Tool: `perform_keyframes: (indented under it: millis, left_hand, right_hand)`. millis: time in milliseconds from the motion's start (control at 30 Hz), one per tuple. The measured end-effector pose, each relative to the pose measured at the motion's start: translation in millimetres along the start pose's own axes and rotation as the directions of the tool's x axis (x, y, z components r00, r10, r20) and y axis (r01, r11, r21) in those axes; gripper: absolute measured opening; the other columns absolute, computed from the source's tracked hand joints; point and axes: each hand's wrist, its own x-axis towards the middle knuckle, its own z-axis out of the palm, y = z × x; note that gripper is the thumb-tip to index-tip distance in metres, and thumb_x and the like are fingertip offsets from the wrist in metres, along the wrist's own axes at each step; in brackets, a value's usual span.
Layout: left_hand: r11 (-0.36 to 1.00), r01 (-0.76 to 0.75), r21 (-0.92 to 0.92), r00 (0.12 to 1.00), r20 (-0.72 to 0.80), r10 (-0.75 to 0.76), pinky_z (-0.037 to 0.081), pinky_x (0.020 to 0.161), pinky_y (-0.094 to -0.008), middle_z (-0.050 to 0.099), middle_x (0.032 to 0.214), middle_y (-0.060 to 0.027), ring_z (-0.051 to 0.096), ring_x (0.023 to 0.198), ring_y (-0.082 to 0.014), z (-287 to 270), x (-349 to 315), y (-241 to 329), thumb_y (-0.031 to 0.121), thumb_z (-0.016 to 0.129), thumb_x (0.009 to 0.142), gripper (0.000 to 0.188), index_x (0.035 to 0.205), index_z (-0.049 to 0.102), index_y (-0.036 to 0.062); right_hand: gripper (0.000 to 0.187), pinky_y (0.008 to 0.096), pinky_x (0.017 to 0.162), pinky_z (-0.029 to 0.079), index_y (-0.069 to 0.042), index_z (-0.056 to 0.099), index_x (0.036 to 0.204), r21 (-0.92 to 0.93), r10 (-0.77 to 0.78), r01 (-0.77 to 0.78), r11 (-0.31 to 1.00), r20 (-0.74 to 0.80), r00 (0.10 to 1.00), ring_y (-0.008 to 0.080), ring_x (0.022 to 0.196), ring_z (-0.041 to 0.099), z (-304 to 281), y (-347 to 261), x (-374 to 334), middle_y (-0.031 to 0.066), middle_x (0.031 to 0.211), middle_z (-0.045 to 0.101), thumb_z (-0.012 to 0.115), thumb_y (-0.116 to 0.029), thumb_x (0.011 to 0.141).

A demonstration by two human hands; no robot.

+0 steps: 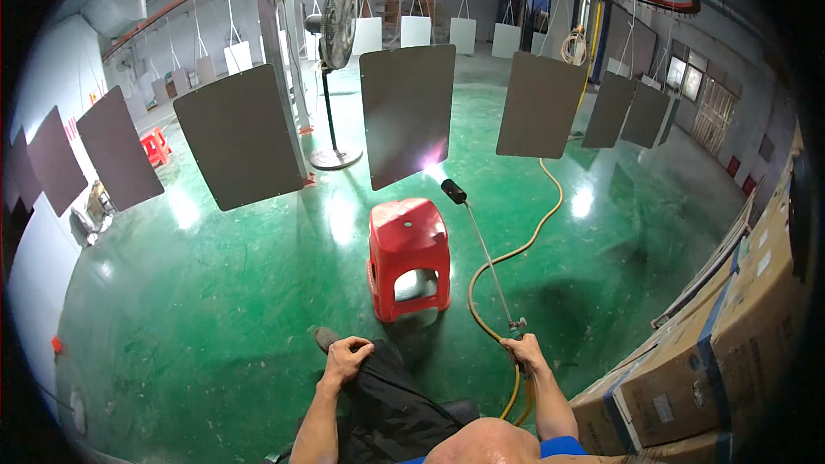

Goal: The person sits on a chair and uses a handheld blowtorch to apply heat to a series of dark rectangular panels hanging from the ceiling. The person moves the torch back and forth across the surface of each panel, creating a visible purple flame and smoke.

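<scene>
My right hand (526,351) is closed round the handle of a long gas torch (488,258). Its black burner head (453,192) points up and left, and a pinkish-white flame (434,168) licks the lower right corner of a hanging dark grey panel (407,112). From the handle a yellow hose (475,292) runs off across the floor. My left hand (346,359) lies on my dark trouser leg (387,382), fingers curled and thumb against them; anything inside them is hidden.
A red plastic stool (411,249) stands ahead of me on the green floor. More panels hang left (236,137) and right (541,107) in a row. Behind are a pedestal fan (337,26) and a post (282,51). Large cardboard boxes (670,399) line my right side.
</scene>
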Motion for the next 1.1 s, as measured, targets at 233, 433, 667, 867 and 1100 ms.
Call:
perform_keyframes:
  millis: [233, 433, 667, 867, 1100]
  left_hand:
    - [1.000, 0.015, -0.026, 1.000, -0.012, -0.015, 0.053, 0.078, -0.0299, 0.074, 0.089, -0.0120, 0.069, 0.082, -0.0181, 0, 6, -23, 0.024, 0.072, 0.084, 0.030, 0.099, 0.072, -0.0019]
    - [1.000, -0.009, -0.009, 1.000, -0.006, 0.009, 0.052, 0.075, -0.0275, 0.074, 0.088, -0.0077, 0.067, 0.079, -0.0134, 1, 7, -23, 0.023, 0.071, 0.085, 0.027, 0.098, 0.072, -0.0013]
    - [0.999, 0.028, -0.016, 0.999, -0.017, -0.028, 0.053, 0.081, -0.0300, 0.074, 0.092, -0.0114, 0.069, 0.086, -0.0170, 3, 7, -21, 0.026, 0.074, 0.082, 0.031, 0.100, 0.072, 0.0005]
    - [1.000, 0.003, 0.018, 0.999, -0.038, -0.003, 0.052, 0.082, -0.0311, 0.074, 0.092, -0.0106, 0.068, 0.086, -0.0181, 2, 1, -16, 0.027, 0.073, 0.083, 0.031, 0.101, 0.072, 0.0011]
    - [0.998, 0.000, 0.056, 0.999, -0.044, 0.002, 0.052, 0.085, -0.0330, 0.073, 0.097, -0.0148, 0.069, 0.092, -0.0224, 1, -5, -5, 0.028, 0.074, 0.082, 0.034, 0.102, 0.072, 0.0006]
  right_hand:
    - [0.038, 0.0320, 0.041, 0.037, -0.005, 0.054, 0.055, 0.068, 0.018, -0.017, 0.998, -0.013, 1.000, 0.0142, 0.041, 0.049, 5, -25, 7, 0.0032, 0.050, 0.051, 0.078, -0.022, 0.079]
    - [0.037, 0.0308, 0.043, 0.038, -0.007, 0.053, 0.057, 0.097, -0.073, 0.076, 0.992, -0.035, 0.997, 0.0125, 0.043, 0.049, -3, -62, 8, 0.0012, 0.052, 0.051, 0.078, -0.021, 0.080]
    - [0.033, 0.0287, 0.040, 0.037, -0.009, 0.053, 0.061, 0.207, -0.196, 0.196, 0.959, -0.020, 0.980, 0.0104, 0.043, 0.048, -7, -116, -2, -0.0003, 0.054, 0.051, 0.076, -0.019, 0.083]
    - [0.028, 0.0275, 0.043, 0.036, -0.009, 0.054, 0.068, 0.197, -0.272, 0.260, 0.945, 0.036, 0.962, 0.0079, 0.046, 0.046, -2, -127, -32, -0.0027, 0.057, 0.050, 0.076, -0.018, 0.083]
    - [0.024, 0.0248, 0.045, 0.036, -0.010, 0.057, 0.073, 0.110, -0.233, 0.224, 0.968, 0.074, 0.970, 0.0063, 0.048, 0.045, 6, -134, -80, -0.0036, 0.060, 0.051, 0.078, -0.020, 0.080]
